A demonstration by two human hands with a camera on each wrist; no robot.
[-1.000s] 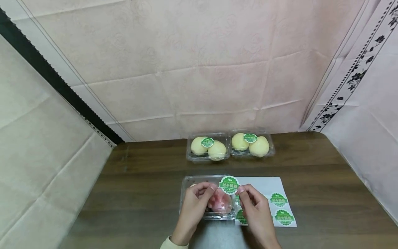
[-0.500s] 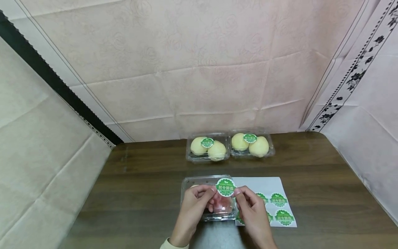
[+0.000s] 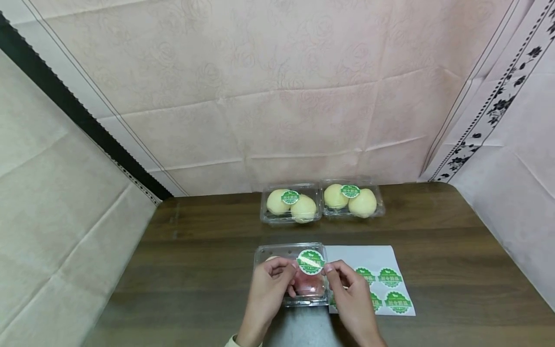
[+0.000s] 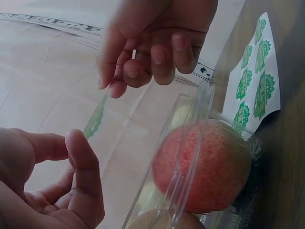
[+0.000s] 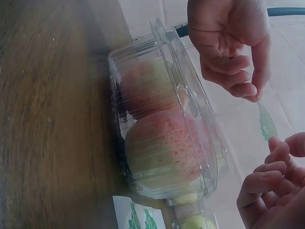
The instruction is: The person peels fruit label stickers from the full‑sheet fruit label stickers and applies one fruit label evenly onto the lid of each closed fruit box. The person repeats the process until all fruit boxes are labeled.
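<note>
A round green-and-white sticker [image 3: 310, 262] is stretched between my two hands, close above a clear plastic box [image 3: 288, 249]. My left hand [image 3: 271, 284] pinches its left edge between thumb and forefinger. Its right edge is pinched by my right hand [image 3: 350, 294]. Seen from the left wrist, the sticker [image 4: 96, 118] hangs thin and edge-on, apart from the lid. Inside the closed box are two pinkish-red peaches; one peach [image 5: 164, 150] shows plainly in the right wrist view. In the head view my left hand covers much of the other.
A white sheet with several green stickers [image 3: 398, 302] lies right of the box, partly under my right hand. Toward the back edge of the wooden table [image 3: 195, 270] stand two clear boxes of pale round fruit, the left box [image 3: 270, 219] and right box [image 3: 376, 208], each with a sticker.
The sticker has moved left and slightly down, over the box. My right hand has come left with it, uncovering more of the sheet, while the left hand has hardly moved.
</note>
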